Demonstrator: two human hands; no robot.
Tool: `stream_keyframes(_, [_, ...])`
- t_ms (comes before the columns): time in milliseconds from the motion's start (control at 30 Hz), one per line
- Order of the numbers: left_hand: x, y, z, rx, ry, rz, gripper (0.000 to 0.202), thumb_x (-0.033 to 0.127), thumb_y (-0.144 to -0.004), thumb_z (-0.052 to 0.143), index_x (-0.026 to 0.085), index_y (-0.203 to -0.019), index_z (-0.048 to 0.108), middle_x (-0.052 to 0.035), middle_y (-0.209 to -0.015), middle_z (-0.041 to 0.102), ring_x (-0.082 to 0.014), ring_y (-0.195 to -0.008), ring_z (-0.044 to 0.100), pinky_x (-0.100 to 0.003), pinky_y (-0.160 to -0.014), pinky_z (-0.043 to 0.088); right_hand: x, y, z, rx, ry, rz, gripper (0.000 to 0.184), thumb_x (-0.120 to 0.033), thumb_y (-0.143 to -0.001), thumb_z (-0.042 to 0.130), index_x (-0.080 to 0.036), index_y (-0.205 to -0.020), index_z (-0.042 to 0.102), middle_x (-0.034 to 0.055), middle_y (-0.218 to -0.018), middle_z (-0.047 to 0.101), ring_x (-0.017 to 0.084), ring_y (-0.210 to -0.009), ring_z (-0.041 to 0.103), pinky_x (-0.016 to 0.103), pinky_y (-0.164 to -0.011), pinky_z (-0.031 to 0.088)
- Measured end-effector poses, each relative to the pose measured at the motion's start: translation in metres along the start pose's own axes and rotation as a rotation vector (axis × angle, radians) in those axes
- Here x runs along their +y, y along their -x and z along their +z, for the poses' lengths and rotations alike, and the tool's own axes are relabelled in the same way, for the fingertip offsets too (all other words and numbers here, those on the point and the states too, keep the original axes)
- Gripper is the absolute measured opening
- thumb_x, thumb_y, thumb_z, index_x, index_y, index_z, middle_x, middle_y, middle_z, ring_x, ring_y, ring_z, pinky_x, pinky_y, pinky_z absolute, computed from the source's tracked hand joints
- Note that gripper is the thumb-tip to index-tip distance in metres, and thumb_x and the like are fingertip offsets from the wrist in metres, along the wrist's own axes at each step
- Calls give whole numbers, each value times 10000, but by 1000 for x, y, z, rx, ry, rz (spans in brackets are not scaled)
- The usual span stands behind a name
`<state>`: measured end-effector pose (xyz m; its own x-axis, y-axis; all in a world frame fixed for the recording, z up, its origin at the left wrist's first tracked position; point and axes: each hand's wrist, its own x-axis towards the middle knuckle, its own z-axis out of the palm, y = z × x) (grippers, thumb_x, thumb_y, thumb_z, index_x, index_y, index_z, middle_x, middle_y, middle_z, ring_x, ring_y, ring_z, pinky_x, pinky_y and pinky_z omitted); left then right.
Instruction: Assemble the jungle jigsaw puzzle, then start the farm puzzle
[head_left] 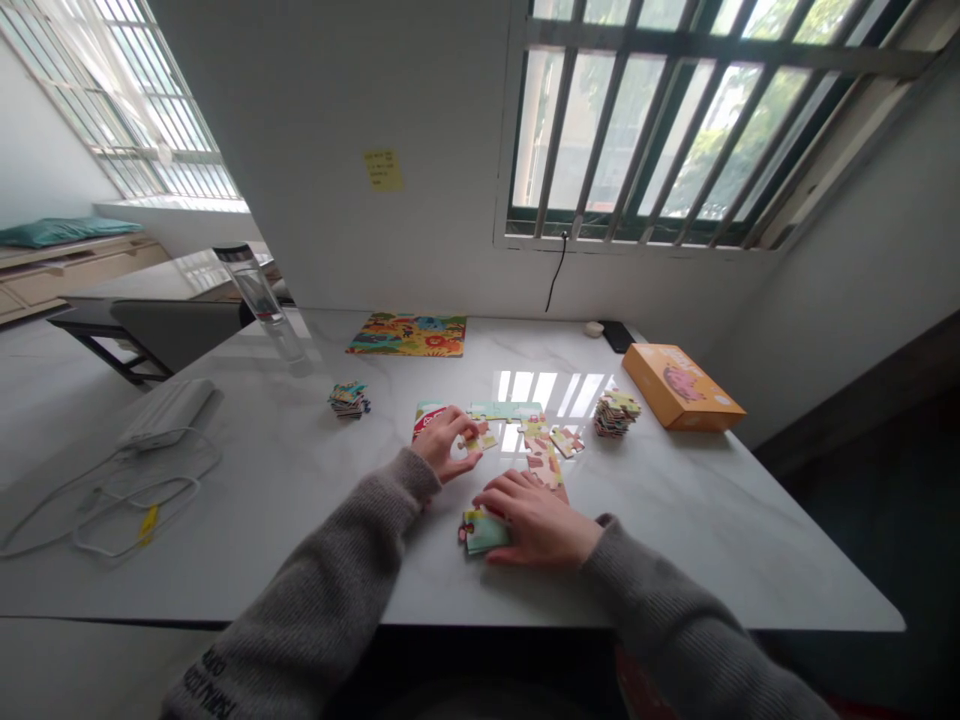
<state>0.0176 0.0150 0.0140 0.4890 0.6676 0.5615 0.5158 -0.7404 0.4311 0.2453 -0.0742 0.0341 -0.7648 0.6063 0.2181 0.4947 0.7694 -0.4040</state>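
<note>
Viewpoint: you stand behind a seated person in grey knitted sleeves, looking down over a white marble table (pixel 712 520).
Left hand: the left hand (pixel 448 443) rests on the table just left of centre, with its fingers curled. The fingertips are on a small jigsaw piece (pixel 486 439). Whether they pinch it or only press on it cannot be told.
Right hand: the right hand (pixel 536 522) lies flat, palm down and fingers spread. It grips nothing. It covers part of a teal cluster of pieces (pixel 480 533) near the front edge of the table.
Puzzle in progress: a joined strip of pieces (pixel 504 410) runs sideways just beyond the left hand. A joined column of pieces (pixel 545 465) comes down from it toward the right hand. A loose piece (pixel 567 440) lies just right of the column.
Red card: a red and white card (pixel 424 418) lies flat, partly under the left hand.
Spare pieces: a tall stack of pieces (pixel 615 413) stands right of the puzzle. A smaller stack (pixel 349 399) sits well off to the left.
Box: an orange box (pixel 681 386) lies closed beside the tall stack.
Far edge: a bright animal picture (pixel 409 335) lies flat near the wall.
Left side: a clear bottle (pixel 259 290) stands upright, and a white device (pixel 166 412) trails looped cables.
Wall: a yellow sticky note (pixel 383 170) hangs beside a barred window (pixel 675 120).
</note>
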Motion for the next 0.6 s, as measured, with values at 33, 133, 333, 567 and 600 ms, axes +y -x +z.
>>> stream_keyframes(33, [-1, 0, -2, 14, 2, -12, 224, 249, -754, 692, 200, -952, 600, -36, -934, 553, -201, -885, 580, -349, -852, 505, -4, 1, 1, -53, 28, -3, 580, -475, -770, 786, -257, -1261, 568, 91, -1177, 608, 277, -1082, 528, 422, -945, 426])
stream_keyframes(133, [-1, -1, -7, 45, 8, -45, 230, 246, -758, 689, 202, -966, 602, -33, -949, 555, -195, -879, 583, -350, -858, 503, -7, 1, 1, -112, 106, 9, 518, -434, -814, 757, -260, -1265, 571, 86, -1162, 600, 259, -1052, 532, 396, -917, 426])
stream_keyframes(333, [-5, -2, -13, 92, 28, -69, 209, 254, -773, 686, 193, -954, 602, -31, -937, 547, -194, -858, 580, -359, -843, 506, 21, -21, -1, -63, 305, 32, 420, -391, -877, 701, -218, -1243, 587, 104, -1116, 612, 259, -1024, 536, 393, -903, 409])
stream_keyframes(567, [-1, -1, -16, 17, 95, -4, 208, 252, -747, 693, 196, -922, 597, -24, -908, 549, -185, -850, 572, -328, -809, 506, 60, -55, -1, 35, 351, 107, 332, -381, -894, 696, -172, -1143, 623, 121, -1109, 612, 270, -1070, 522, 413, -949, 414])
stream_keyframes(600, [2, -1, -16, -2, 104, -3, 206, 252, -745, 694, 199, -918, 597, -24, -911, 550, -184, -852, 571, -323, -807, 504, 62, -56, 0, 49, 349, 117, 325, -376, -897, 692, -170, -1139, 627, 127, -1121, 612, 274, -1075, 521, 417, -952, 417])
